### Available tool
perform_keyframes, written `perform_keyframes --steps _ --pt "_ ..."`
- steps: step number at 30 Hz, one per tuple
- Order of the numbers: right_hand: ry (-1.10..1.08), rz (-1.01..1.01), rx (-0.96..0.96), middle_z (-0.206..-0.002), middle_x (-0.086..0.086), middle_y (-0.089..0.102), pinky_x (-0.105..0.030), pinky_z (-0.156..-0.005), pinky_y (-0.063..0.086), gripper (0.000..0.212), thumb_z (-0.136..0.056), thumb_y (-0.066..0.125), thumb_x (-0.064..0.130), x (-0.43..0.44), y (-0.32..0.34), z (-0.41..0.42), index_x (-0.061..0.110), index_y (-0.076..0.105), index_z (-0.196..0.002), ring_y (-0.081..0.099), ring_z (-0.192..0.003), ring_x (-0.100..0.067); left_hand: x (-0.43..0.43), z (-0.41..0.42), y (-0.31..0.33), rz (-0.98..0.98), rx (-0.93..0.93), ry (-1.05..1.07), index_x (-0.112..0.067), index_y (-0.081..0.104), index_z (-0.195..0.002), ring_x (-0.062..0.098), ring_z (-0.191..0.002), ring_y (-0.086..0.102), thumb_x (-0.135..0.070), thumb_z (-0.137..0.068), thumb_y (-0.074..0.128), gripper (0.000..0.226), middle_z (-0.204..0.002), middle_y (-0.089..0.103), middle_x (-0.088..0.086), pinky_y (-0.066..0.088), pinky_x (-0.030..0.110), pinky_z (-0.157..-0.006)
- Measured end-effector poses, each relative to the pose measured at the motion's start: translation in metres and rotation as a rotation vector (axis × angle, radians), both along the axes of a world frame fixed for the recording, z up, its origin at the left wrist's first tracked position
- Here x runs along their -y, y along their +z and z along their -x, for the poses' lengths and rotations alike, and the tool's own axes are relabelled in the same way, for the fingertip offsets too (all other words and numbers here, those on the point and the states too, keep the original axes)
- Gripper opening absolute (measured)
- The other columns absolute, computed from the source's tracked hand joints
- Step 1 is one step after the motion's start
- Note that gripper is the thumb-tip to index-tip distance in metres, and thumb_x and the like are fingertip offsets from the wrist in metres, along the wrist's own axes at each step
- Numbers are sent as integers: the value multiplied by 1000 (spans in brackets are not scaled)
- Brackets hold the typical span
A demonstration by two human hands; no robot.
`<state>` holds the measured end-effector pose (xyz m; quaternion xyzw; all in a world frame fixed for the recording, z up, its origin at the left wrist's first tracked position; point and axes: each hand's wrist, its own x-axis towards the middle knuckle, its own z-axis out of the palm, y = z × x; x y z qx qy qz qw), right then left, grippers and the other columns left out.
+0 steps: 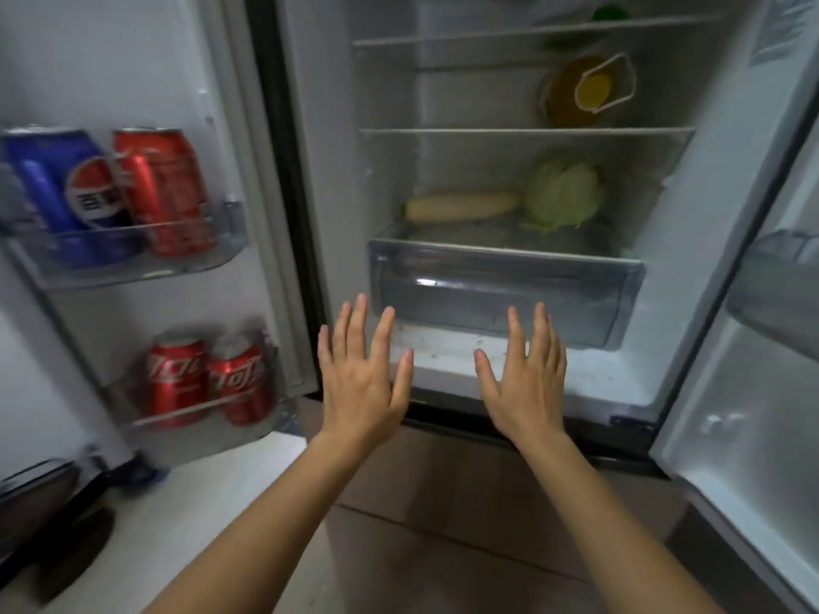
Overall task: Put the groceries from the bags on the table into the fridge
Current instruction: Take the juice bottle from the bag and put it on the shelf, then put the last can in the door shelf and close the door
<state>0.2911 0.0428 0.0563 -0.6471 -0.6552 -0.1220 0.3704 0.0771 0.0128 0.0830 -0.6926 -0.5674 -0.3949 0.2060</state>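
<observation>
On the door shelf to my left, the blue can (66,192) carries the Pepsi globe with Chinese characters, the first reading 百. Lower down, two red cans (208,376) show Coca-Cola's white Chinese script. A label (778,28) high on the fridge wall is too blurred to read.

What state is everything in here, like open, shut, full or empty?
Left fridge door: open, cans in racks.
Right fridge door: open.
Crisper drawer: pushed in, looks empty.
Cabbage: resting above drawer.
Left hand: open, empty.
Right hand: open, empty.
</observation>
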Motion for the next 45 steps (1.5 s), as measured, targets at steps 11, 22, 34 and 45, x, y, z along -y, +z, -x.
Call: perform_keyframes --steps 11,22,34,45 --pt "558 -126 -111 -167 -16 7 -52 -125 8 72 -98 42 52 111 29 226 20 22 -159 7 -155 -33 230 204 8 29 47 519 -15 40 -149 34 -149 20 -43 -98 41 57 -161 25 16 22 60 -116" --pt "1078 -20 25 -165 -20 14 -59 -120 19 72 -97 46 52 347 6 603 18 25 -157 13 -152 -38 544 486 -2 85 203 1090 -16 35 -152 32 -150 16 -50 -99 29 63 -163 20 15 14 58 -120" --pt "1280 118 220 -166 -15 8 -53 -123 15 72 -98 38 56 484 -37 836 23 16 -159 13 -153 -33 719 697 -57 347 304 1343 -15 33 -153 34 -148 20 -54 -100 20 67 -161 24 16 23 56 -118" --pt "1377 275 220 -166 -16 13 -51 -121 20 66 -101 41 49 491 -90 1076 19 22 -158 17 -153 -34 735 909 -107 551 349 1395 -18 27 -154 30 -152 14 -62 -97 4 76 -163 20 13 18 54 -121"
